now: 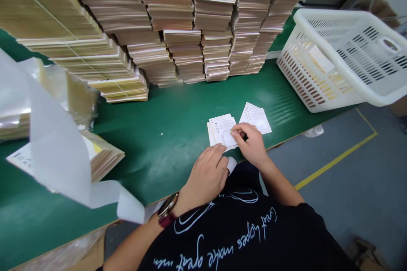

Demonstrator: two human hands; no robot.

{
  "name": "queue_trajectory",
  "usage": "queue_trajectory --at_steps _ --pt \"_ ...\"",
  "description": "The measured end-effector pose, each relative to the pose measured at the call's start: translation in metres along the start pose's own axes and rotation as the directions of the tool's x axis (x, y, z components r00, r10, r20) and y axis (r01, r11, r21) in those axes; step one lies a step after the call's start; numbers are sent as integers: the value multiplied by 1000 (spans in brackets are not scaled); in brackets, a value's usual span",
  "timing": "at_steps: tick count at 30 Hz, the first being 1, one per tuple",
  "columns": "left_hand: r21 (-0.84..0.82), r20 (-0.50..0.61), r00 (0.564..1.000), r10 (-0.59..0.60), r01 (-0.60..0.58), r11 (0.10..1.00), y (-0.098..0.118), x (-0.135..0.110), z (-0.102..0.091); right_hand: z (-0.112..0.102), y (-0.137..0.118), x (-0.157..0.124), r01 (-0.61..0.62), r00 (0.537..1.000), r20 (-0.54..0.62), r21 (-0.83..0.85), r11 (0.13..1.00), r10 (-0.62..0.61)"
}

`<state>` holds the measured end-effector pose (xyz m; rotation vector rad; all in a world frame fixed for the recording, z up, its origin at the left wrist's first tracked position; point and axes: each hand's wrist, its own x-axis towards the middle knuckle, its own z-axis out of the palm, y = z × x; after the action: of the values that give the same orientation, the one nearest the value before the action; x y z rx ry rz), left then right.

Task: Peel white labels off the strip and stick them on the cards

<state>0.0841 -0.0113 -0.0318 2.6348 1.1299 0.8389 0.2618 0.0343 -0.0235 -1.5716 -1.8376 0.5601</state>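
A small stack of white printed cards (218, 126) lies near the table's front edge. My right hand (251, 144) is over its right side, thumb and forefinger pinched at the corner of a small blank white sticker (228, 139) on the top card. My left hand (208, 171), with a watch on the wrist, curls at the stack's near edge. From beneath its fingers pokes the curled end of a white paper strip (232, 165); the grip itself is mostly hidden. Just beyond my right hand, more printed cards (258, 119) lie loosely overlapped.
Tall stacks of cards (171, 12) line the back of the green table (159, 135). A white slotted basket (318, 72) stands at the right edge. On the left, a long white paper ribbon (60, 144) hangs before a card bundle (106, 156) and plastic-wrapped packs (76, 97).
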Motion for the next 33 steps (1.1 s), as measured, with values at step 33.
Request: queue_trajectory --at_steps 33 --pt "43 99 995 9 -14 999 1 4 -3 -5 6 -4 -48 989 -145 -128 991 29"
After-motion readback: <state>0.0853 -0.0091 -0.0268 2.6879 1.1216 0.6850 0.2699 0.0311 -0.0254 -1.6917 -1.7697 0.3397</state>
